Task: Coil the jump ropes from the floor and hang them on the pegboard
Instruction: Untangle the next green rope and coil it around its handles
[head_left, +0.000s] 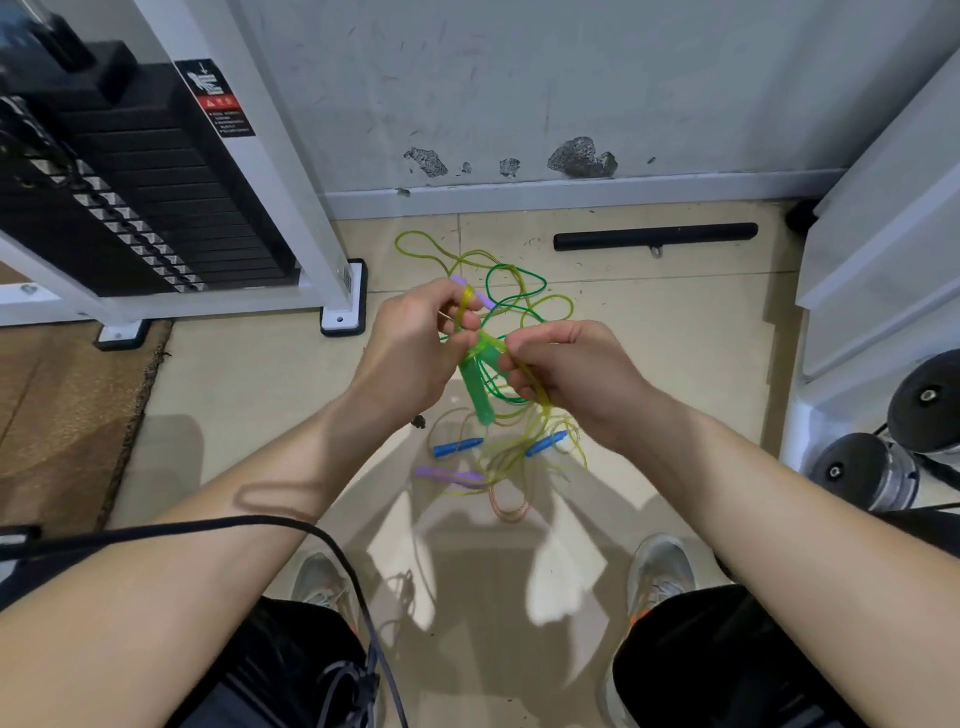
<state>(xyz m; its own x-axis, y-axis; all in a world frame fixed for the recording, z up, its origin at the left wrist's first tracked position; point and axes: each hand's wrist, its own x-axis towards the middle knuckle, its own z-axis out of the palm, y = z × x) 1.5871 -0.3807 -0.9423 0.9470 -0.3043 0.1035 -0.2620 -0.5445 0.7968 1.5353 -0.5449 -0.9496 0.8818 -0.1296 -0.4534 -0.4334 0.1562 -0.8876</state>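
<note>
- Your left hand (415, 343) grips a thin translucent yellow plastic cord (464, 307).
- Your right hand (566, 374), at three o'clock from it, pinches that cord's loops.

Bare forearms reach forward, hands nearly meeting; left hand (415, 343) curls its fingers round yellow cord (464, 304); right hand (569, 374), knuckles up, pinches yellow cord too.
</note>
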